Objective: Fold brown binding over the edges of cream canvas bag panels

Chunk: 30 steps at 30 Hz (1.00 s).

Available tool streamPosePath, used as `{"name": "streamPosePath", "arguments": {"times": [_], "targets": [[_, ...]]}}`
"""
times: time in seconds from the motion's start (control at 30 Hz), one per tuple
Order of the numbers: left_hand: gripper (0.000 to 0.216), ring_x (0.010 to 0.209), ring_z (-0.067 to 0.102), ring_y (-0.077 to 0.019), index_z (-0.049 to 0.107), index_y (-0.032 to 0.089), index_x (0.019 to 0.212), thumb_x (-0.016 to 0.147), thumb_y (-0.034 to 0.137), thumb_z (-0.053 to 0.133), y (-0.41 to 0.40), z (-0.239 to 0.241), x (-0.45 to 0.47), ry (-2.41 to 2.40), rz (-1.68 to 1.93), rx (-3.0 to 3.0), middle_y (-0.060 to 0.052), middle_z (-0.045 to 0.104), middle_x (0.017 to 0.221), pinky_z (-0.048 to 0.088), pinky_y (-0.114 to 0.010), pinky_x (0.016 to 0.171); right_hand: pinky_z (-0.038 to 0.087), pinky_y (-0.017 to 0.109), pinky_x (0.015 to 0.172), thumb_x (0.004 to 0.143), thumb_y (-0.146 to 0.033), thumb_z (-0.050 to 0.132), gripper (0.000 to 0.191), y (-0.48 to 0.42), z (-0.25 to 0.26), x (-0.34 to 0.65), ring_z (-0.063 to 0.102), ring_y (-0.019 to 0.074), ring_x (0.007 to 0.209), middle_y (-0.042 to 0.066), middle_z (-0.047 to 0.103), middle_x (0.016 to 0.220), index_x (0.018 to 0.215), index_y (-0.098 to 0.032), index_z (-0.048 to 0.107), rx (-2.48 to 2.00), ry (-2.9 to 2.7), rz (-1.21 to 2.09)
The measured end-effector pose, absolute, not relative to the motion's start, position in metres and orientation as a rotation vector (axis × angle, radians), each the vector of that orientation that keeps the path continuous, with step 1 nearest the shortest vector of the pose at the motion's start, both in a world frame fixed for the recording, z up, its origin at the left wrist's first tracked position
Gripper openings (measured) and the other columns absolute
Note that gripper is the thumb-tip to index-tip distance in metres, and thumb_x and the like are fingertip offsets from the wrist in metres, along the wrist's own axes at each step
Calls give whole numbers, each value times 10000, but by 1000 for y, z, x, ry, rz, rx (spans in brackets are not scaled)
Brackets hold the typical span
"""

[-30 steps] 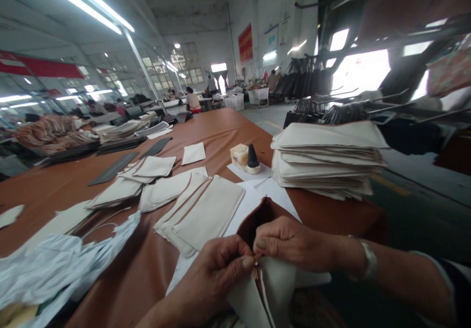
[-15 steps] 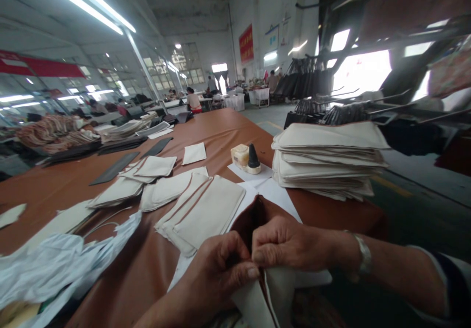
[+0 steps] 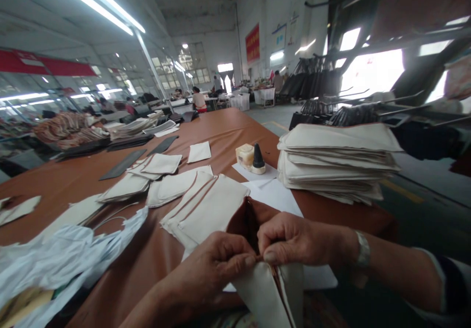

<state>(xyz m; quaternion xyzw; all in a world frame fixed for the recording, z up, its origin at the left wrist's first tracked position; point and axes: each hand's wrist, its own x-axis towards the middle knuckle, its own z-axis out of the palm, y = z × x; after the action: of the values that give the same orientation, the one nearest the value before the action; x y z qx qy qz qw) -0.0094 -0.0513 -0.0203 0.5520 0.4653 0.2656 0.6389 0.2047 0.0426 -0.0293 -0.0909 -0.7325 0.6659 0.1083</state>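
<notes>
My left hand (image 3: 211, 269) and my right hand (image 3: 294, 239) pinch the top edge of a cream canvas pouch with brown lining (image 3: 272, 289) at the near edge of the brown table (image 3: 221, 132). Both hands are closed, thumb against forefinger, meeting at the pouch's opening. The brown inside (image 3: 250, 217) shows just beyond my fingers. A silver bracelet (image 3: 362, 249) sits on my right wrist. White paper sheets (image 3: 275, 195) lie under the pouch.
A tall stack of cream pouches (image 3: 338, 164) stands to the right. Flat pouches (image 3: 209, 203) lie left of my hands, with crumpled white wrapping (image 3: 66, 254) further left. A small black cone and pale block (image 3: 252, 159) sit mid-table. People work at far tables.
My hands and the pouch have shifted slightly right and lower in view, and the camera has turned a little. The pinch on the pouch's edge stays the same.
</notes>
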Motion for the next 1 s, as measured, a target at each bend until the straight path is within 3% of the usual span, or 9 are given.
{"name": "streamPosePath", "arguments": {"times": [0.23,0.37,0.43,0.53,0.63,0.8,0.93,1.0], "targets": [[164,548,439,-84,618,138,717,694,252,734,-57,-25,-1,1007,775,1025,8,544,628,340,-185,511,393,195,599,856,-376,697,325,48,-37,204,519,92,628,66,632,734,826,-62,619,-276,-2073,2067],[158,626,491,-120,646,133,707,555,127,685,-56,-21,1,1039,736,838,-3,572,650,465,-239,590,377,188,572,861,-390,688,337,47,-37,206,502,88,617,65,620,736,833,-60,621,-290,-2072,2071],[148,671,509,-142,670,131,741,600,176,676,-54,-19,3,1105,700,834,-10,579,664,497,-272,623,394,195,591,882,-391,664,336,47,-36,206,520,96,637,75,625,750,843,-60,616,-274,-2078,2075],[165,578,470,-113,632,133,677,668,286,695,-52,-21,9,1173,729,922,6,533,586,423,-216,546,417,209,620,897,-384,647,326,46,-36,206,541,108,658,81,629,759,846,-63,610,-244,-2105,2042],[141,504,404,-79,611,135,635,632,246,698,-54,-26,12,1151,754,976,29,493,536,353,-191,497,421,215,621,891,-394,650,335,46,-39,207,545,113,659,85,631,758,831,-69,602,-225,-2118,2017],[124,651,520,-124,665,156,754,636,188,643,-50,-28,-16,1178,622,1213,7,606,701,451,-225,631,390,198,604,884,-402,662,348,52,-36,209,520,98,640,66,619,739,830,-63,609,-240,-2136,2004],[126,737,551,-160,708,183,769,677,266,733,-31,-28,-56,1362,433,1760,9,639,726,457,-231,735,389,189,596,908,-390,634,334,74,-11,218,516,87,629,41,607,716,805,-73,608,-159,-2161,1907],[128,759,555,-170,710,190,755,741,317,723,-23,-23,-71,1421,468,1807,6,634,710,448,-246,801,402,194,601,927,-382,602,322,95,3,227,527,93,638,37,610,721,805,-84,618,-176,-2305,1697]]}}
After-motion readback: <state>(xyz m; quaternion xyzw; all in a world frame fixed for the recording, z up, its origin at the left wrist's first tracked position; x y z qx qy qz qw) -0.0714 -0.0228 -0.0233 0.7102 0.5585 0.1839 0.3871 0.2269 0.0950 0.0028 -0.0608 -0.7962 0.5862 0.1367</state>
